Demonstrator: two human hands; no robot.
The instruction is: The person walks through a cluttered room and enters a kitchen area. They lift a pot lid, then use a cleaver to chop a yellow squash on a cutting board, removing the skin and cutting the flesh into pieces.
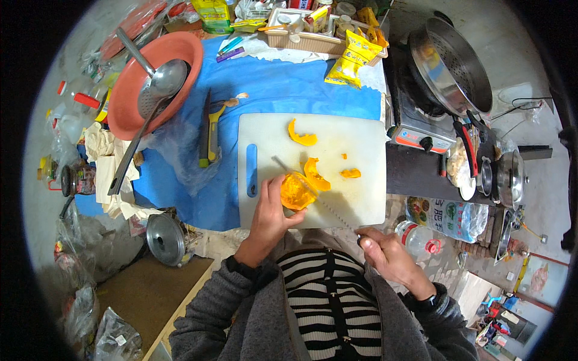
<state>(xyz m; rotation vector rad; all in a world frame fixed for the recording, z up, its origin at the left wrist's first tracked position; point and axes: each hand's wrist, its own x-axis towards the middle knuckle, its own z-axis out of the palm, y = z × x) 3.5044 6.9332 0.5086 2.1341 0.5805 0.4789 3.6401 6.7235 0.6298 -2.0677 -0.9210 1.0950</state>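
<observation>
A white cutting board point(266, 131) with a handle slot lies before me on a blue cloth. My left hand point(270, 212) grips a hollowed orange piece of pumpkin point(295, 195), cut face up, near the board's front edge. In my right hand point(384, 255) is the dark handle of a knife. Seen almost edge-on, the thin knife blade point(336, 213) slants up and left across the pumpkin's right side; whether it touches the flesh I cannot tell. Beyond it lie a curved pumpkin slice point(301, 135), another slice point(317, 175) and a small chunk point(351, 173).
Left of the board are another knife point(204, 135), a yellow-handled peeler or cutter point(213, 131) and an orange basin point(122, 108) with a ladle point(168, 79). A gas stove point(422, 131) bearing a steamer pot point(433, 67) stands right. A yellow packet point(352, 61) lies behind.
</observation>
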